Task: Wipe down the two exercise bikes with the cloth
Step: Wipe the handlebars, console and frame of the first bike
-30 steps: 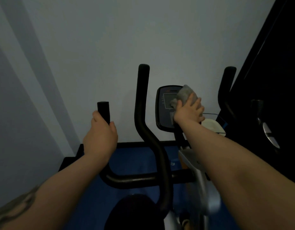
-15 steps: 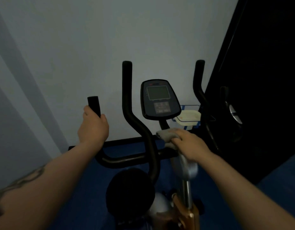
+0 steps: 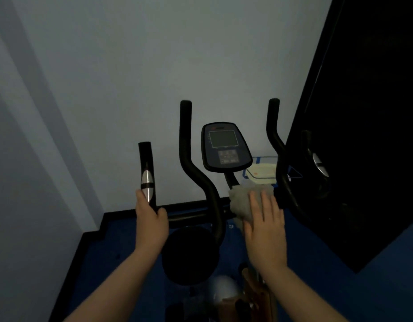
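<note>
Pressing the cloth (image 3: 242, 202) against the crossbar (image 3: 191, 216) just below the console stem, the right hand (image 3: 264, 231) is lying flat in the lower centre-right of the frame, fingers straight and spread over the fabric rather than curled round it. The left hand (image 3: 151, 225) is gripping the base of the left handle (image 3: 147, 175), thumb and fingers wrapped round it, at centre-left. The console (image 3: 225, 147) is standing above the cloth, apart from it.

Risks, as judged from this position:

- The cloth is being held only by palm pressure. A quick stroke along the round bar is likely to roll it out from under the fingers and drop it toward the blue floor (image 3: 112, 247).
- Part of the cloth is hanging loose beneath the bar; it could be snagging on the frame joint during a sideways pass.
- A pale container (image 3: 262, 174) is sitting just right of the console, near the cloth. A wide sweep to the right could be knocking it.
- An upward stroke could be pressing the console buttons.
- Lighting is dim, so missed patches are likely going unnoticed.

Only one bike is clearly showing; the dark shape at far right cannot be identified with confidence.
</note>
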`<state>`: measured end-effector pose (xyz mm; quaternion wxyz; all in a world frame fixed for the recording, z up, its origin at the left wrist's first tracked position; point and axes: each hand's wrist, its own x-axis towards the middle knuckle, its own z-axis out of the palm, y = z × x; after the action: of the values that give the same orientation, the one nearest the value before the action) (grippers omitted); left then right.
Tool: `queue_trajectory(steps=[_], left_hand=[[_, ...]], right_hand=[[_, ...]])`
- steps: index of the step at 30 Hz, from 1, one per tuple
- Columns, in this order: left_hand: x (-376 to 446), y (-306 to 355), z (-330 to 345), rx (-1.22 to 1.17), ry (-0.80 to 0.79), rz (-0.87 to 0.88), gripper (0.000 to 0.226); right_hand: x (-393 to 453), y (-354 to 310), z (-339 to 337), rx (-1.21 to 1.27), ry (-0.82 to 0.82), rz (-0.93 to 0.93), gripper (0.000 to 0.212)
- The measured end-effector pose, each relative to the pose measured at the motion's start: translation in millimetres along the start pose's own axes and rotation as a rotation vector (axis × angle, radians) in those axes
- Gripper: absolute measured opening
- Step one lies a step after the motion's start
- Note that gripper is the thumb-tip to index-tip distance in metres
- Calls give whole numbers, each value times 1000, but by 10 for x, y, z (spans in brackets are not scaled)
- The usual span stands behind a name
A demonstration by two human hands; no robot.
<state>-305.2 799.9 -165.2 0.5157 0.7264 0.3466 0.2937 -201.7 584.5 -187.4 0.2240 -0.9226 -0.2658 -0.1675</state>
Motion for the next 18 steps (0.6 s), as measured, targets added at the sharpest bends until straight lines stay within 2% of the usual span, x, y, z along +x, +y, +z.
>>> queue_trajectory(steps=[3, 5, 7, 10, 12, 15, 18], left_hand=[[13, 92, -13, -76, -75, -115, 77], [-52, 170, 24, -27, -58, -137, 76], [-172, 220, 50, 70, -32, -118, 76], [-316, 231, 42, 194, -31, -25, 63], [-341, 249, 41, 268, 8, 51, 50], [-380, 303, 74, 395, 88, 209, 36], [-433, 322, 32, 320, 182, 293, 30]], right_hand=[[242, 99, -3, 23, -69, -7, 60], [521, 81, -55, 7, -139, 19, 51], [543, 36, -56, 40, -114, 22, 45], [146, 15, 3, 148, 23, 25, 50], [79, 76, 26, 141, 24, 2, 52], [406, 70, -18, 90, -8, 10, 42], [401, -11, -15, 82, 7, 32, 42]])
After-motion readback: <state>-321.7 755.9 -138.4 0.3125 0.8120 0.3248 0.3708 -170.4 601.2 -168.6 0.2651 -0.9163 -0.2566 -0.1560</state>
